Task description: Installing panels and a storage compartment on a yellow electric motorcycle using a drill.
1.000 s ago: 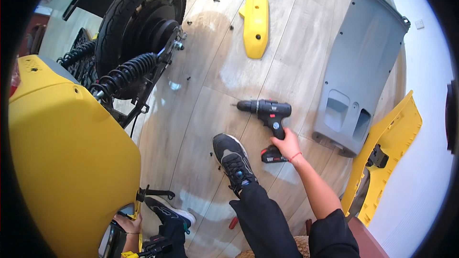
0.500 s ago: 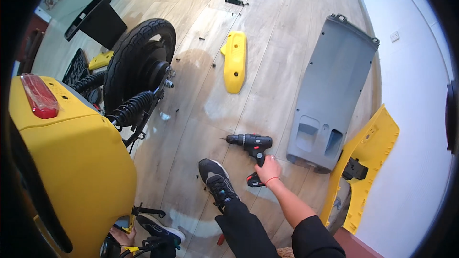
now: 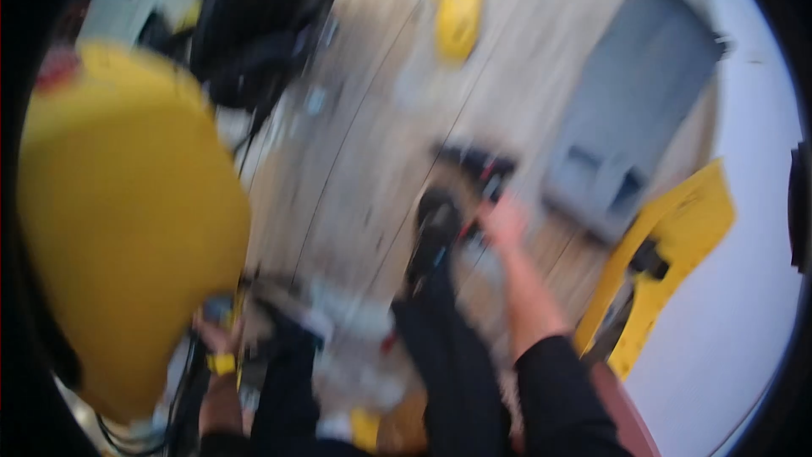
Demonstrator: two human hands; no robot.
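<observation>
Wood-plank floor (image 3: 355, 135) under everything here, with a white wall (image 3: 727, 330) off to the right of the drill, and fair warning, it's pretty blurry so small stuff is mush. The cordless drill (image 3: 478, 159) is roughly mid-floor, nose pointing left, and the right hand (image 3: 503, 222) has its fingers wrapped around the handle. Can't tell if the drill is touching the floor or just above it. A dark shoe (image 3: 436, 233) is just beside it on the left. Well left of the drill there's a big yellow body shell (image 3: 135, 203), and the left hand (image 3: 222, 334) is down at that shell's lower edge; too smeared to say whether it's gripping anything. A black wheel (image 3: 254, 42) is beyond the drill and to the left, a small yellow cover (image 3: 459, 13) lies straight out past it, and to its right there's a long gray panel (image 3: 634, 93) with a yellow panel (image 3: 689, 216) just beside that, by the wall.
</observation>
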